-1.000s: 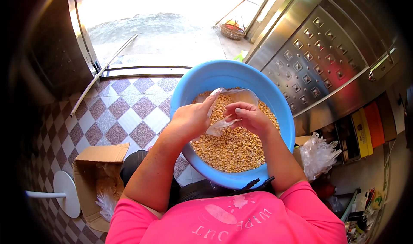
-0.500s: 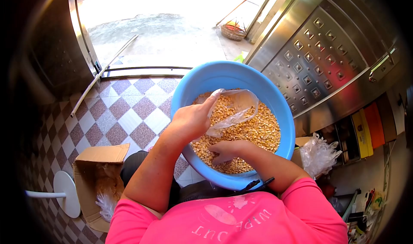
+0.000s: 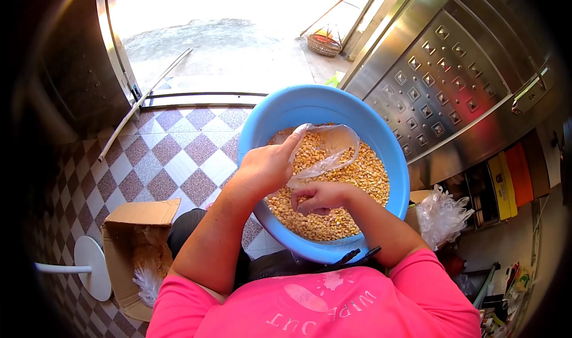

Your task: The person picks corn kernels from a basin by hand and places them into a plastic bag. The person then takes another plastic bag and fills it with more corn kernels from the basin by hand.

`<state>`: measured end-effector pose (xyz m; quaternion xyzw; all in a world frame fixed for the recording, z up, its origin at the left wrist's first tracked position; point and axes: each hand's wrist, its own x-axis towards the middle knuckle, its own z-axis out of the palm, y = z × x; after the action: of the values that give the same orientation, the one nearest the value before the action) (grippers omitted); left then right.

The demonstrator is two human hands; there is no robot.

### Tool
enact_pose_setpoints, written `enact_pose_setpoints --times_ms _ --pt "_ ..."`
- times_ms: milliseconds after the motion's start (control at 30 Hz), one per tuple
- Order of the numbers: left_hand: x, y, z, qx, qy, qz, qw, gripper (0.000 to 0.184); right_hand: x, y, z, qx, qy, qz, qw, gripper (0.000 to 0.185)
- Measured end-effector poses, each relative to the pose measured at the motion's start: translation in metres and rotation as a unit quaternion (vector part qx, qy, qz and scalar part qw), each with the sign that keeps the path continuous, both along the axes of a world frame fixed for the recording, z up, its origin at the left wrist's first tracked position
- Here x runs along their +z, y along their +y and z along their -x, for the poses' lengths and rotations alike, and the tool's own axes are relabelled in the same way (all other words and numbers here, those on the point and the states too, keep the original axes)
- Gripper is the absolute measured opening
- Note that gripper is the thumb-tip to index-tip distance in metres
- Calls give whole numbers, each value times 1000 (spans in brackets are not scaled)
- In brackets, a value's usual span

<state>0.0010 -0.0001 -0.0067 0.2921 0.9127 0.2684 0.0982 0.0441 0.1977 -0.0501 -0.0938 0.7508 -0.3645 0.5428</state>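
Right hand (image 3: 322,197) has risen over corn (image 3: 370,180), palm hidden.

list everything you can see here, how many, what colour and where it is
basin: 1, blue, centre
corn: too many to count, yellow, in the basin
bag: 1, see-through, in the basin
floor: 1, white and purple-grey checks, left
pole: 1, pale, across the doorsill
carton: 1, brown, lower left
white disc: 1, with stem, far left
basket: 1, brown, outside
stick: 1, brown, outside
door: 1, silver, right
plastic clump: 1, clear, right
yellow box: 1, right
clutter: uncountable, mixed, lower right
shirt: 1, pink, bottom
left hand: 1, holding the bag
right hand: 1, over the corn
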Motion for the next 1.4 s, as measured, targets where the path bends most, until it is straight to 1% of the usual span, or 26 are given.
enact_pose_setpoints --times_ms 33,67,100,167,200,267,300,333,400,533,600,633,700,733,800,833,900,933,1000,1033,1067,1100,1133,1167,1233,1400 --pt "1 0 0 0 0 0 1000 76 -1 9 2 -99 -49 73 991 21" --pt "1 0 0 1 -3 1 1000 77 -2 16 4 -195 -96 145 965 17" --pt "2 0 0 2 -7 2 1000 77 -1 22 6 -195 -97 145 965 17" --pt "0 0 -1 3 -5 -1 1000 76 -1 30 9 -360 -100 297 879 20" --pt "0 0 -1 2 -2 -3 1000 76 1 29 11 -360 -100 297 879 20" --pt "-2 0 0 2 1 -4 1000 76 3 28 13 -474 -42 332 814 31" --pt "-2 1 0 3 4 -5 1000 76 4 29 15 -482 -38 361 797 38" --pt "-3 1 0 2 4 -4 1000 76 4 28 16 -483 -38 362 797 38" --pt "-3 1 0 2 5 1 1000 76 5 25 18 -544 5 337 768 44" --pt "4 0 -2 2 -2 4 1000 76 -7 36 22 -561 19 364 743 49" --pt "9 0 -2 0 -15 18 1000 76 -12 43 24 -537 68 367 757 52" --pt "8 1 -2 0 -15 18 1000 76 -13 45 24 -537 68 367 756 52" --pt "5 1 -1 1 -10 18 1000 76 -11 44 24 -538 149 314 768 53" --pt "4 1 0 1 -10 18 1000 76 -7 42 23 -538 149 314 768 53" --pt "2 1 0 -1 -11 10 1000 76 2 37 18 -517 229 240 789 46" --pt "3 1 0 -1 -11 10 1000 76 2 39 18 -517 229 240 789 46" --pt "8 0 -1 0 -25 23 999 76 7 45 15 -407 178 259 858 35" --pt "8 0 -1 0 -25 23 999 76 9 44 14 -407 178 259 858 35" --pt "5 0 -1 3 -15 17 1000 75 16 42 8 -274 70 187 941 25" --pt "5 0 -1 3 -15 17 1000 75 15 36 6 -230 58 134 962 26" --pt "4 1 -1 3 -16 17 1000 74 12 30 5 -229 58 134 962 26" --pt "4 1 -1 2 -18 17 1000 74 8 23 3 -154 84 21 984 27" --pt "5 1 -1 2 -18 17 1000 74 4 18 1 -77 108 -91 987 29" --pt "5 0 -1 3 -17 13 1000 73 -3 15 1 -77 108 -91 987 29" --pt "7 1 -3 2 -16 9 1000 73 -16 11 1 32 104 -240 965 31" --pt "10 -1 -1 -1 -34 19 999 74 -28 -10 -9 61 58 -237 968 33"
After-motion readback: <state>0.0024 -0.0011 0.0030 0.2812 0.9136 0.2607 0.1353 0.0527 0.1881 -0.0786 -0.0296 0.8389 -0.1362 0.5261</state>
